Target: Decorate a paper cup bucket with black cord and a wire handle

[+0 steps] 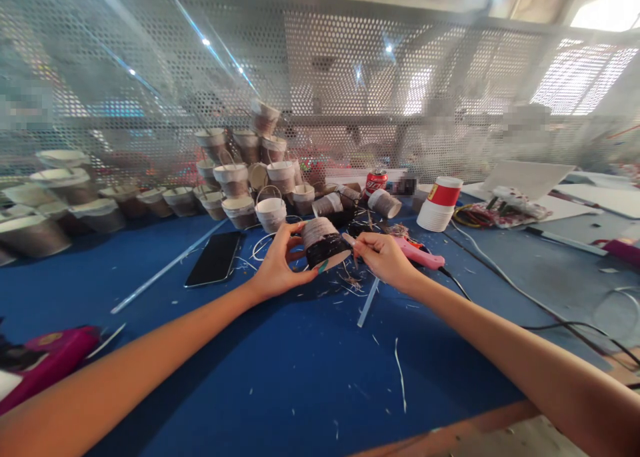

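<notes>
My left hand (280, 260) grips a small cup-shaped pot (320, 234) between thumb and fingers. The pot is tipped on its side, its mouth turned down towards me. Pale wrapping covers its base end, and a shiny black band runs round it near the mouth. Just to the right of the pot, my right hand (383, 257) is closed in a pinch; a small pale tip shows at its fingers, too small to name. Beside that hand lies a pink hot glue gun (423, 254). Below the hands is a clear glue stick (369, 304) on the blue tabletop (280, 370).
Many small pots with wire handles (233, 177) are stacked at the back left. A black phone (214, 258) and a long clear stick (165, 270) lie left. Behind stand a red can (376, 180) and stacked paper cups (440, 204). Cables (500, 270) cross the right side.
</notes>
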Tool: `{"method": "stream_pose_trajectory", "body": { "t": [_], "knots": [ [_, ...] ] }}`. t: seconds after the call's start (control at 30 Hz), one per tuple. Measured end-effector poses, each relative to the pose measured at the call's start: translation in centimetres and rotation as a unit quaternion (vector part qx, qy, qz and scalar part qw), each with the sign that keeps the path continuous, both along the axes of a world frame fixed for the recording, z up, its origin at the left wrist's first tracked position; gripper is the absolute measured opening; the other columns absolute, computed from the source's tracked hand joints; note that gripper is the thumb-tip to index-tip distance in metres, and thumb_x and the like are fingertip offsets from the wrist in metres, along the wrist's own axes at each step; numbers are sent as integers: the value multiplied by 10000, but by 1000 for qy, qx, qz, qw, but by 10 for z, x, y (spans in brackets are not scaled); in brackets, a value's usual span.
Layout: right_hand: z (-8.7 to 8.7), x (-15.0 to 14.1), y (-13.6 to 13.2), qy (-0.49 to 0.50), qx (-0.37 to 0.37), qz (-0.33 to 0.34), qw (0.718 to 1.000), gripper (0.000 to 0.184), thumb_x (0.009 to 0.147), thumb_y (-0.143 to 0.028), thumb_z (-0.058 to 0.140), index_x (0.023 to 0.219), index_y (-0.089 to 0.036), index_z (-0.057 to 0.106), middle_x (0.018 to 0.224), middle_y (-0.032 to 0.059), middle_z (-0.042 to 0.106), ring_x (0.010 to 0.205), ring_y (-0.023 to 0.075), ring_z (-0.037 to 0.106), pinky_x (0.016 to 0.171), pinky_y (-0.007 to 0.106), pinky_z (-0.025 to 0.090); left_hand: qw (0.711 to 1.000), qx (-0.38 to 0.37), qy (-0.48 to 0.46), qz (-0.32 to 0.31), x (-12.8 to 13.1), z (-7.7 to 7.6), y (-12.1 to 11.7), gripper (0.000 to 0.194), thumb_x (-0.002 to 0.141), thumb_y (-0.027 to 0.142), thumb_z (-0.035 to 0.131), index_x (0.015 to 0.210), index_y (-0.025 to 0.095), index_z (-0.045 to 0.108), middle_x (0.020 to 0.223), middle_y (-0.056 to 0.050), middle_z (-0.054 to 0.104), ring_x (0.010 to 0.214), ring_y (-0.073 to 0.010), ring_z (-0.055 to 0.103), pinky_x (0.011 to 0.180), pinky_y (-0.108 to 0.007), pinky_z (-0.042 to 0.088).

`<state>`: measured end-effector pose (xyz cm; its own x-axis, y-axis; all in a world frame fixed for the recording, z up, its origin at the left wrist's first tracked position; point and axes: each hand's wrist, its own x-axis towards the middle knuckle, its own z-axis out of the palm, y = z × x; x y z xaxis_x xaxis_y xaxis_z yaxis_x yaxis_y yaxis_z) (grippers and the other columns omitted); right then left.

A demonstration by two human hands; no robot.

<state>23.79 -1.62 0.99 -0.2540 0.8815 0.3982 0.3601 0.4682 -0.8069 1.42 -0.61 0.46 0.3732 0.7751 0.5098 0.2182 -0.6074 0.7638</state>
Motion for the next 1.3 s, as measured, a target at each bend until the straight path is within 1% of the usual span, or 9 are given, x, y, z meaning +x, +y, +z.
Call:
{"method": "stream_pose_trajectory", "body": {
  "t": [0.2, 0.43, 0.67, 0.77, 0.87, 0.97, 1.13, 1.23, 1.3],
  "knots": [
    [0, -2, 0, 11, -3, 13, 1000, 397, 825, -487, 461, 573, -183, 503, 503, -42, 404, 478, 83, 334, 487, 235, 262, 1000, -13, -17, 1, -1, 0, 1, 652, 588, 264, 748, 1141, 222, 405, 1224, -111, 417, 1004, -228, 556, 773, -390, 552],
    [-3, -4, 1, 17, -10, 19, 1000, 374, 839, -456, 451, 586, -185, 497, 519, -37, 427, 486, 85, 344, 486, 234, 270, 998, -24, -41, -29, -2, -3, 4, 654, 587, 266, 754, 1143, 240, 412, 1233, -107, 432, 996, -227, 566, 750, -382, 556],
    [-4, -6, 0, 0, 23, 10, 1000, 376, 856, -432, 442, 584, -177, 490, 586, -18, 468, 568, 97, 401, 544, 235, 310, 998, -36, -47, -36, -3, -2, 4, 654, 591, 286, 763, 1140, 250, 409, 1221, -105, 434, 976, -226, 570, 733, -384, 557],
    [-4, -7, -3, 10, 21, 5, 1000, 418, 852, -492, 437, 575, -181, 468, 560, -25, 438, 539, 92, 379, 522, 234, 297, 997, -36, -55, -45, -4, -4, 6, 650, 597, 294, 765, 1134, 263, 401, 1200, -92, 436, 979, -222, 572, 740, -379, 557],
    [-5, -7, -4, 44, -16, -9, 999, 457, 838, -576, 412, 585, -196, 425, 482, -52, 371, 449, 78, 326, 454, 230, 258, 996, -24, -70, -44, -5, -8, 11, 669, 605, 347, 760, 1150, 281, 378, 1177, -76, 444, 961, -215, 589, 766, -399, 549],
    [-6, -7, -4, 76, -41, -10, 996, 462, 825, -623, 391, 637, -203, 431, 446, -68, 361, 403, 73, 316, 420, 227, 249, 996, -8, -82, -32, -4, -11, 15, 714, 596, 392, 762, 1161, 298, 337, 1236, -86, 393, 986, -221, 584, 810, -436, 529],
    [1, -9, -8, 105, -66, 36, 992, 526, 784, -686, 381, 685, -183, 500, 495, -49, 425, 447, 74, 366, 440, 228, 290, 995, 7, -87, -42, -1, -12, 12, 735, 619, 366, 756, 1148, 322, 249, 1307, -107, 320, 1084, -239, 542, 859, -451, 500],
    [8, -12, -15, 106, -83, 74, 988, 584, 769, -719, 344, 665, -174, 524, 519, -34, 446, 479, 77, 383, 473, 236, 317, 994, 6, -85, -61, 0, -12, 10, 730, 641, 334, 747, 1147, 332, 222, 1313, -104, 314, 1080, -231, 547, 862, -449, 501],
    [11, -13, -18, 109, -84, 77, 987, 584, 766, -718, 352, 642, -173, 519, 527, -31, 456, 495, 77, 392, 498, 240, 332, 994, 8, -87, -61, 0, -12, 10, 731, 645, 307, 747, 1154, 342, 224, 1317, -92, 315, 1065, -224, 553, 844, -436, 513]
  ]
}}
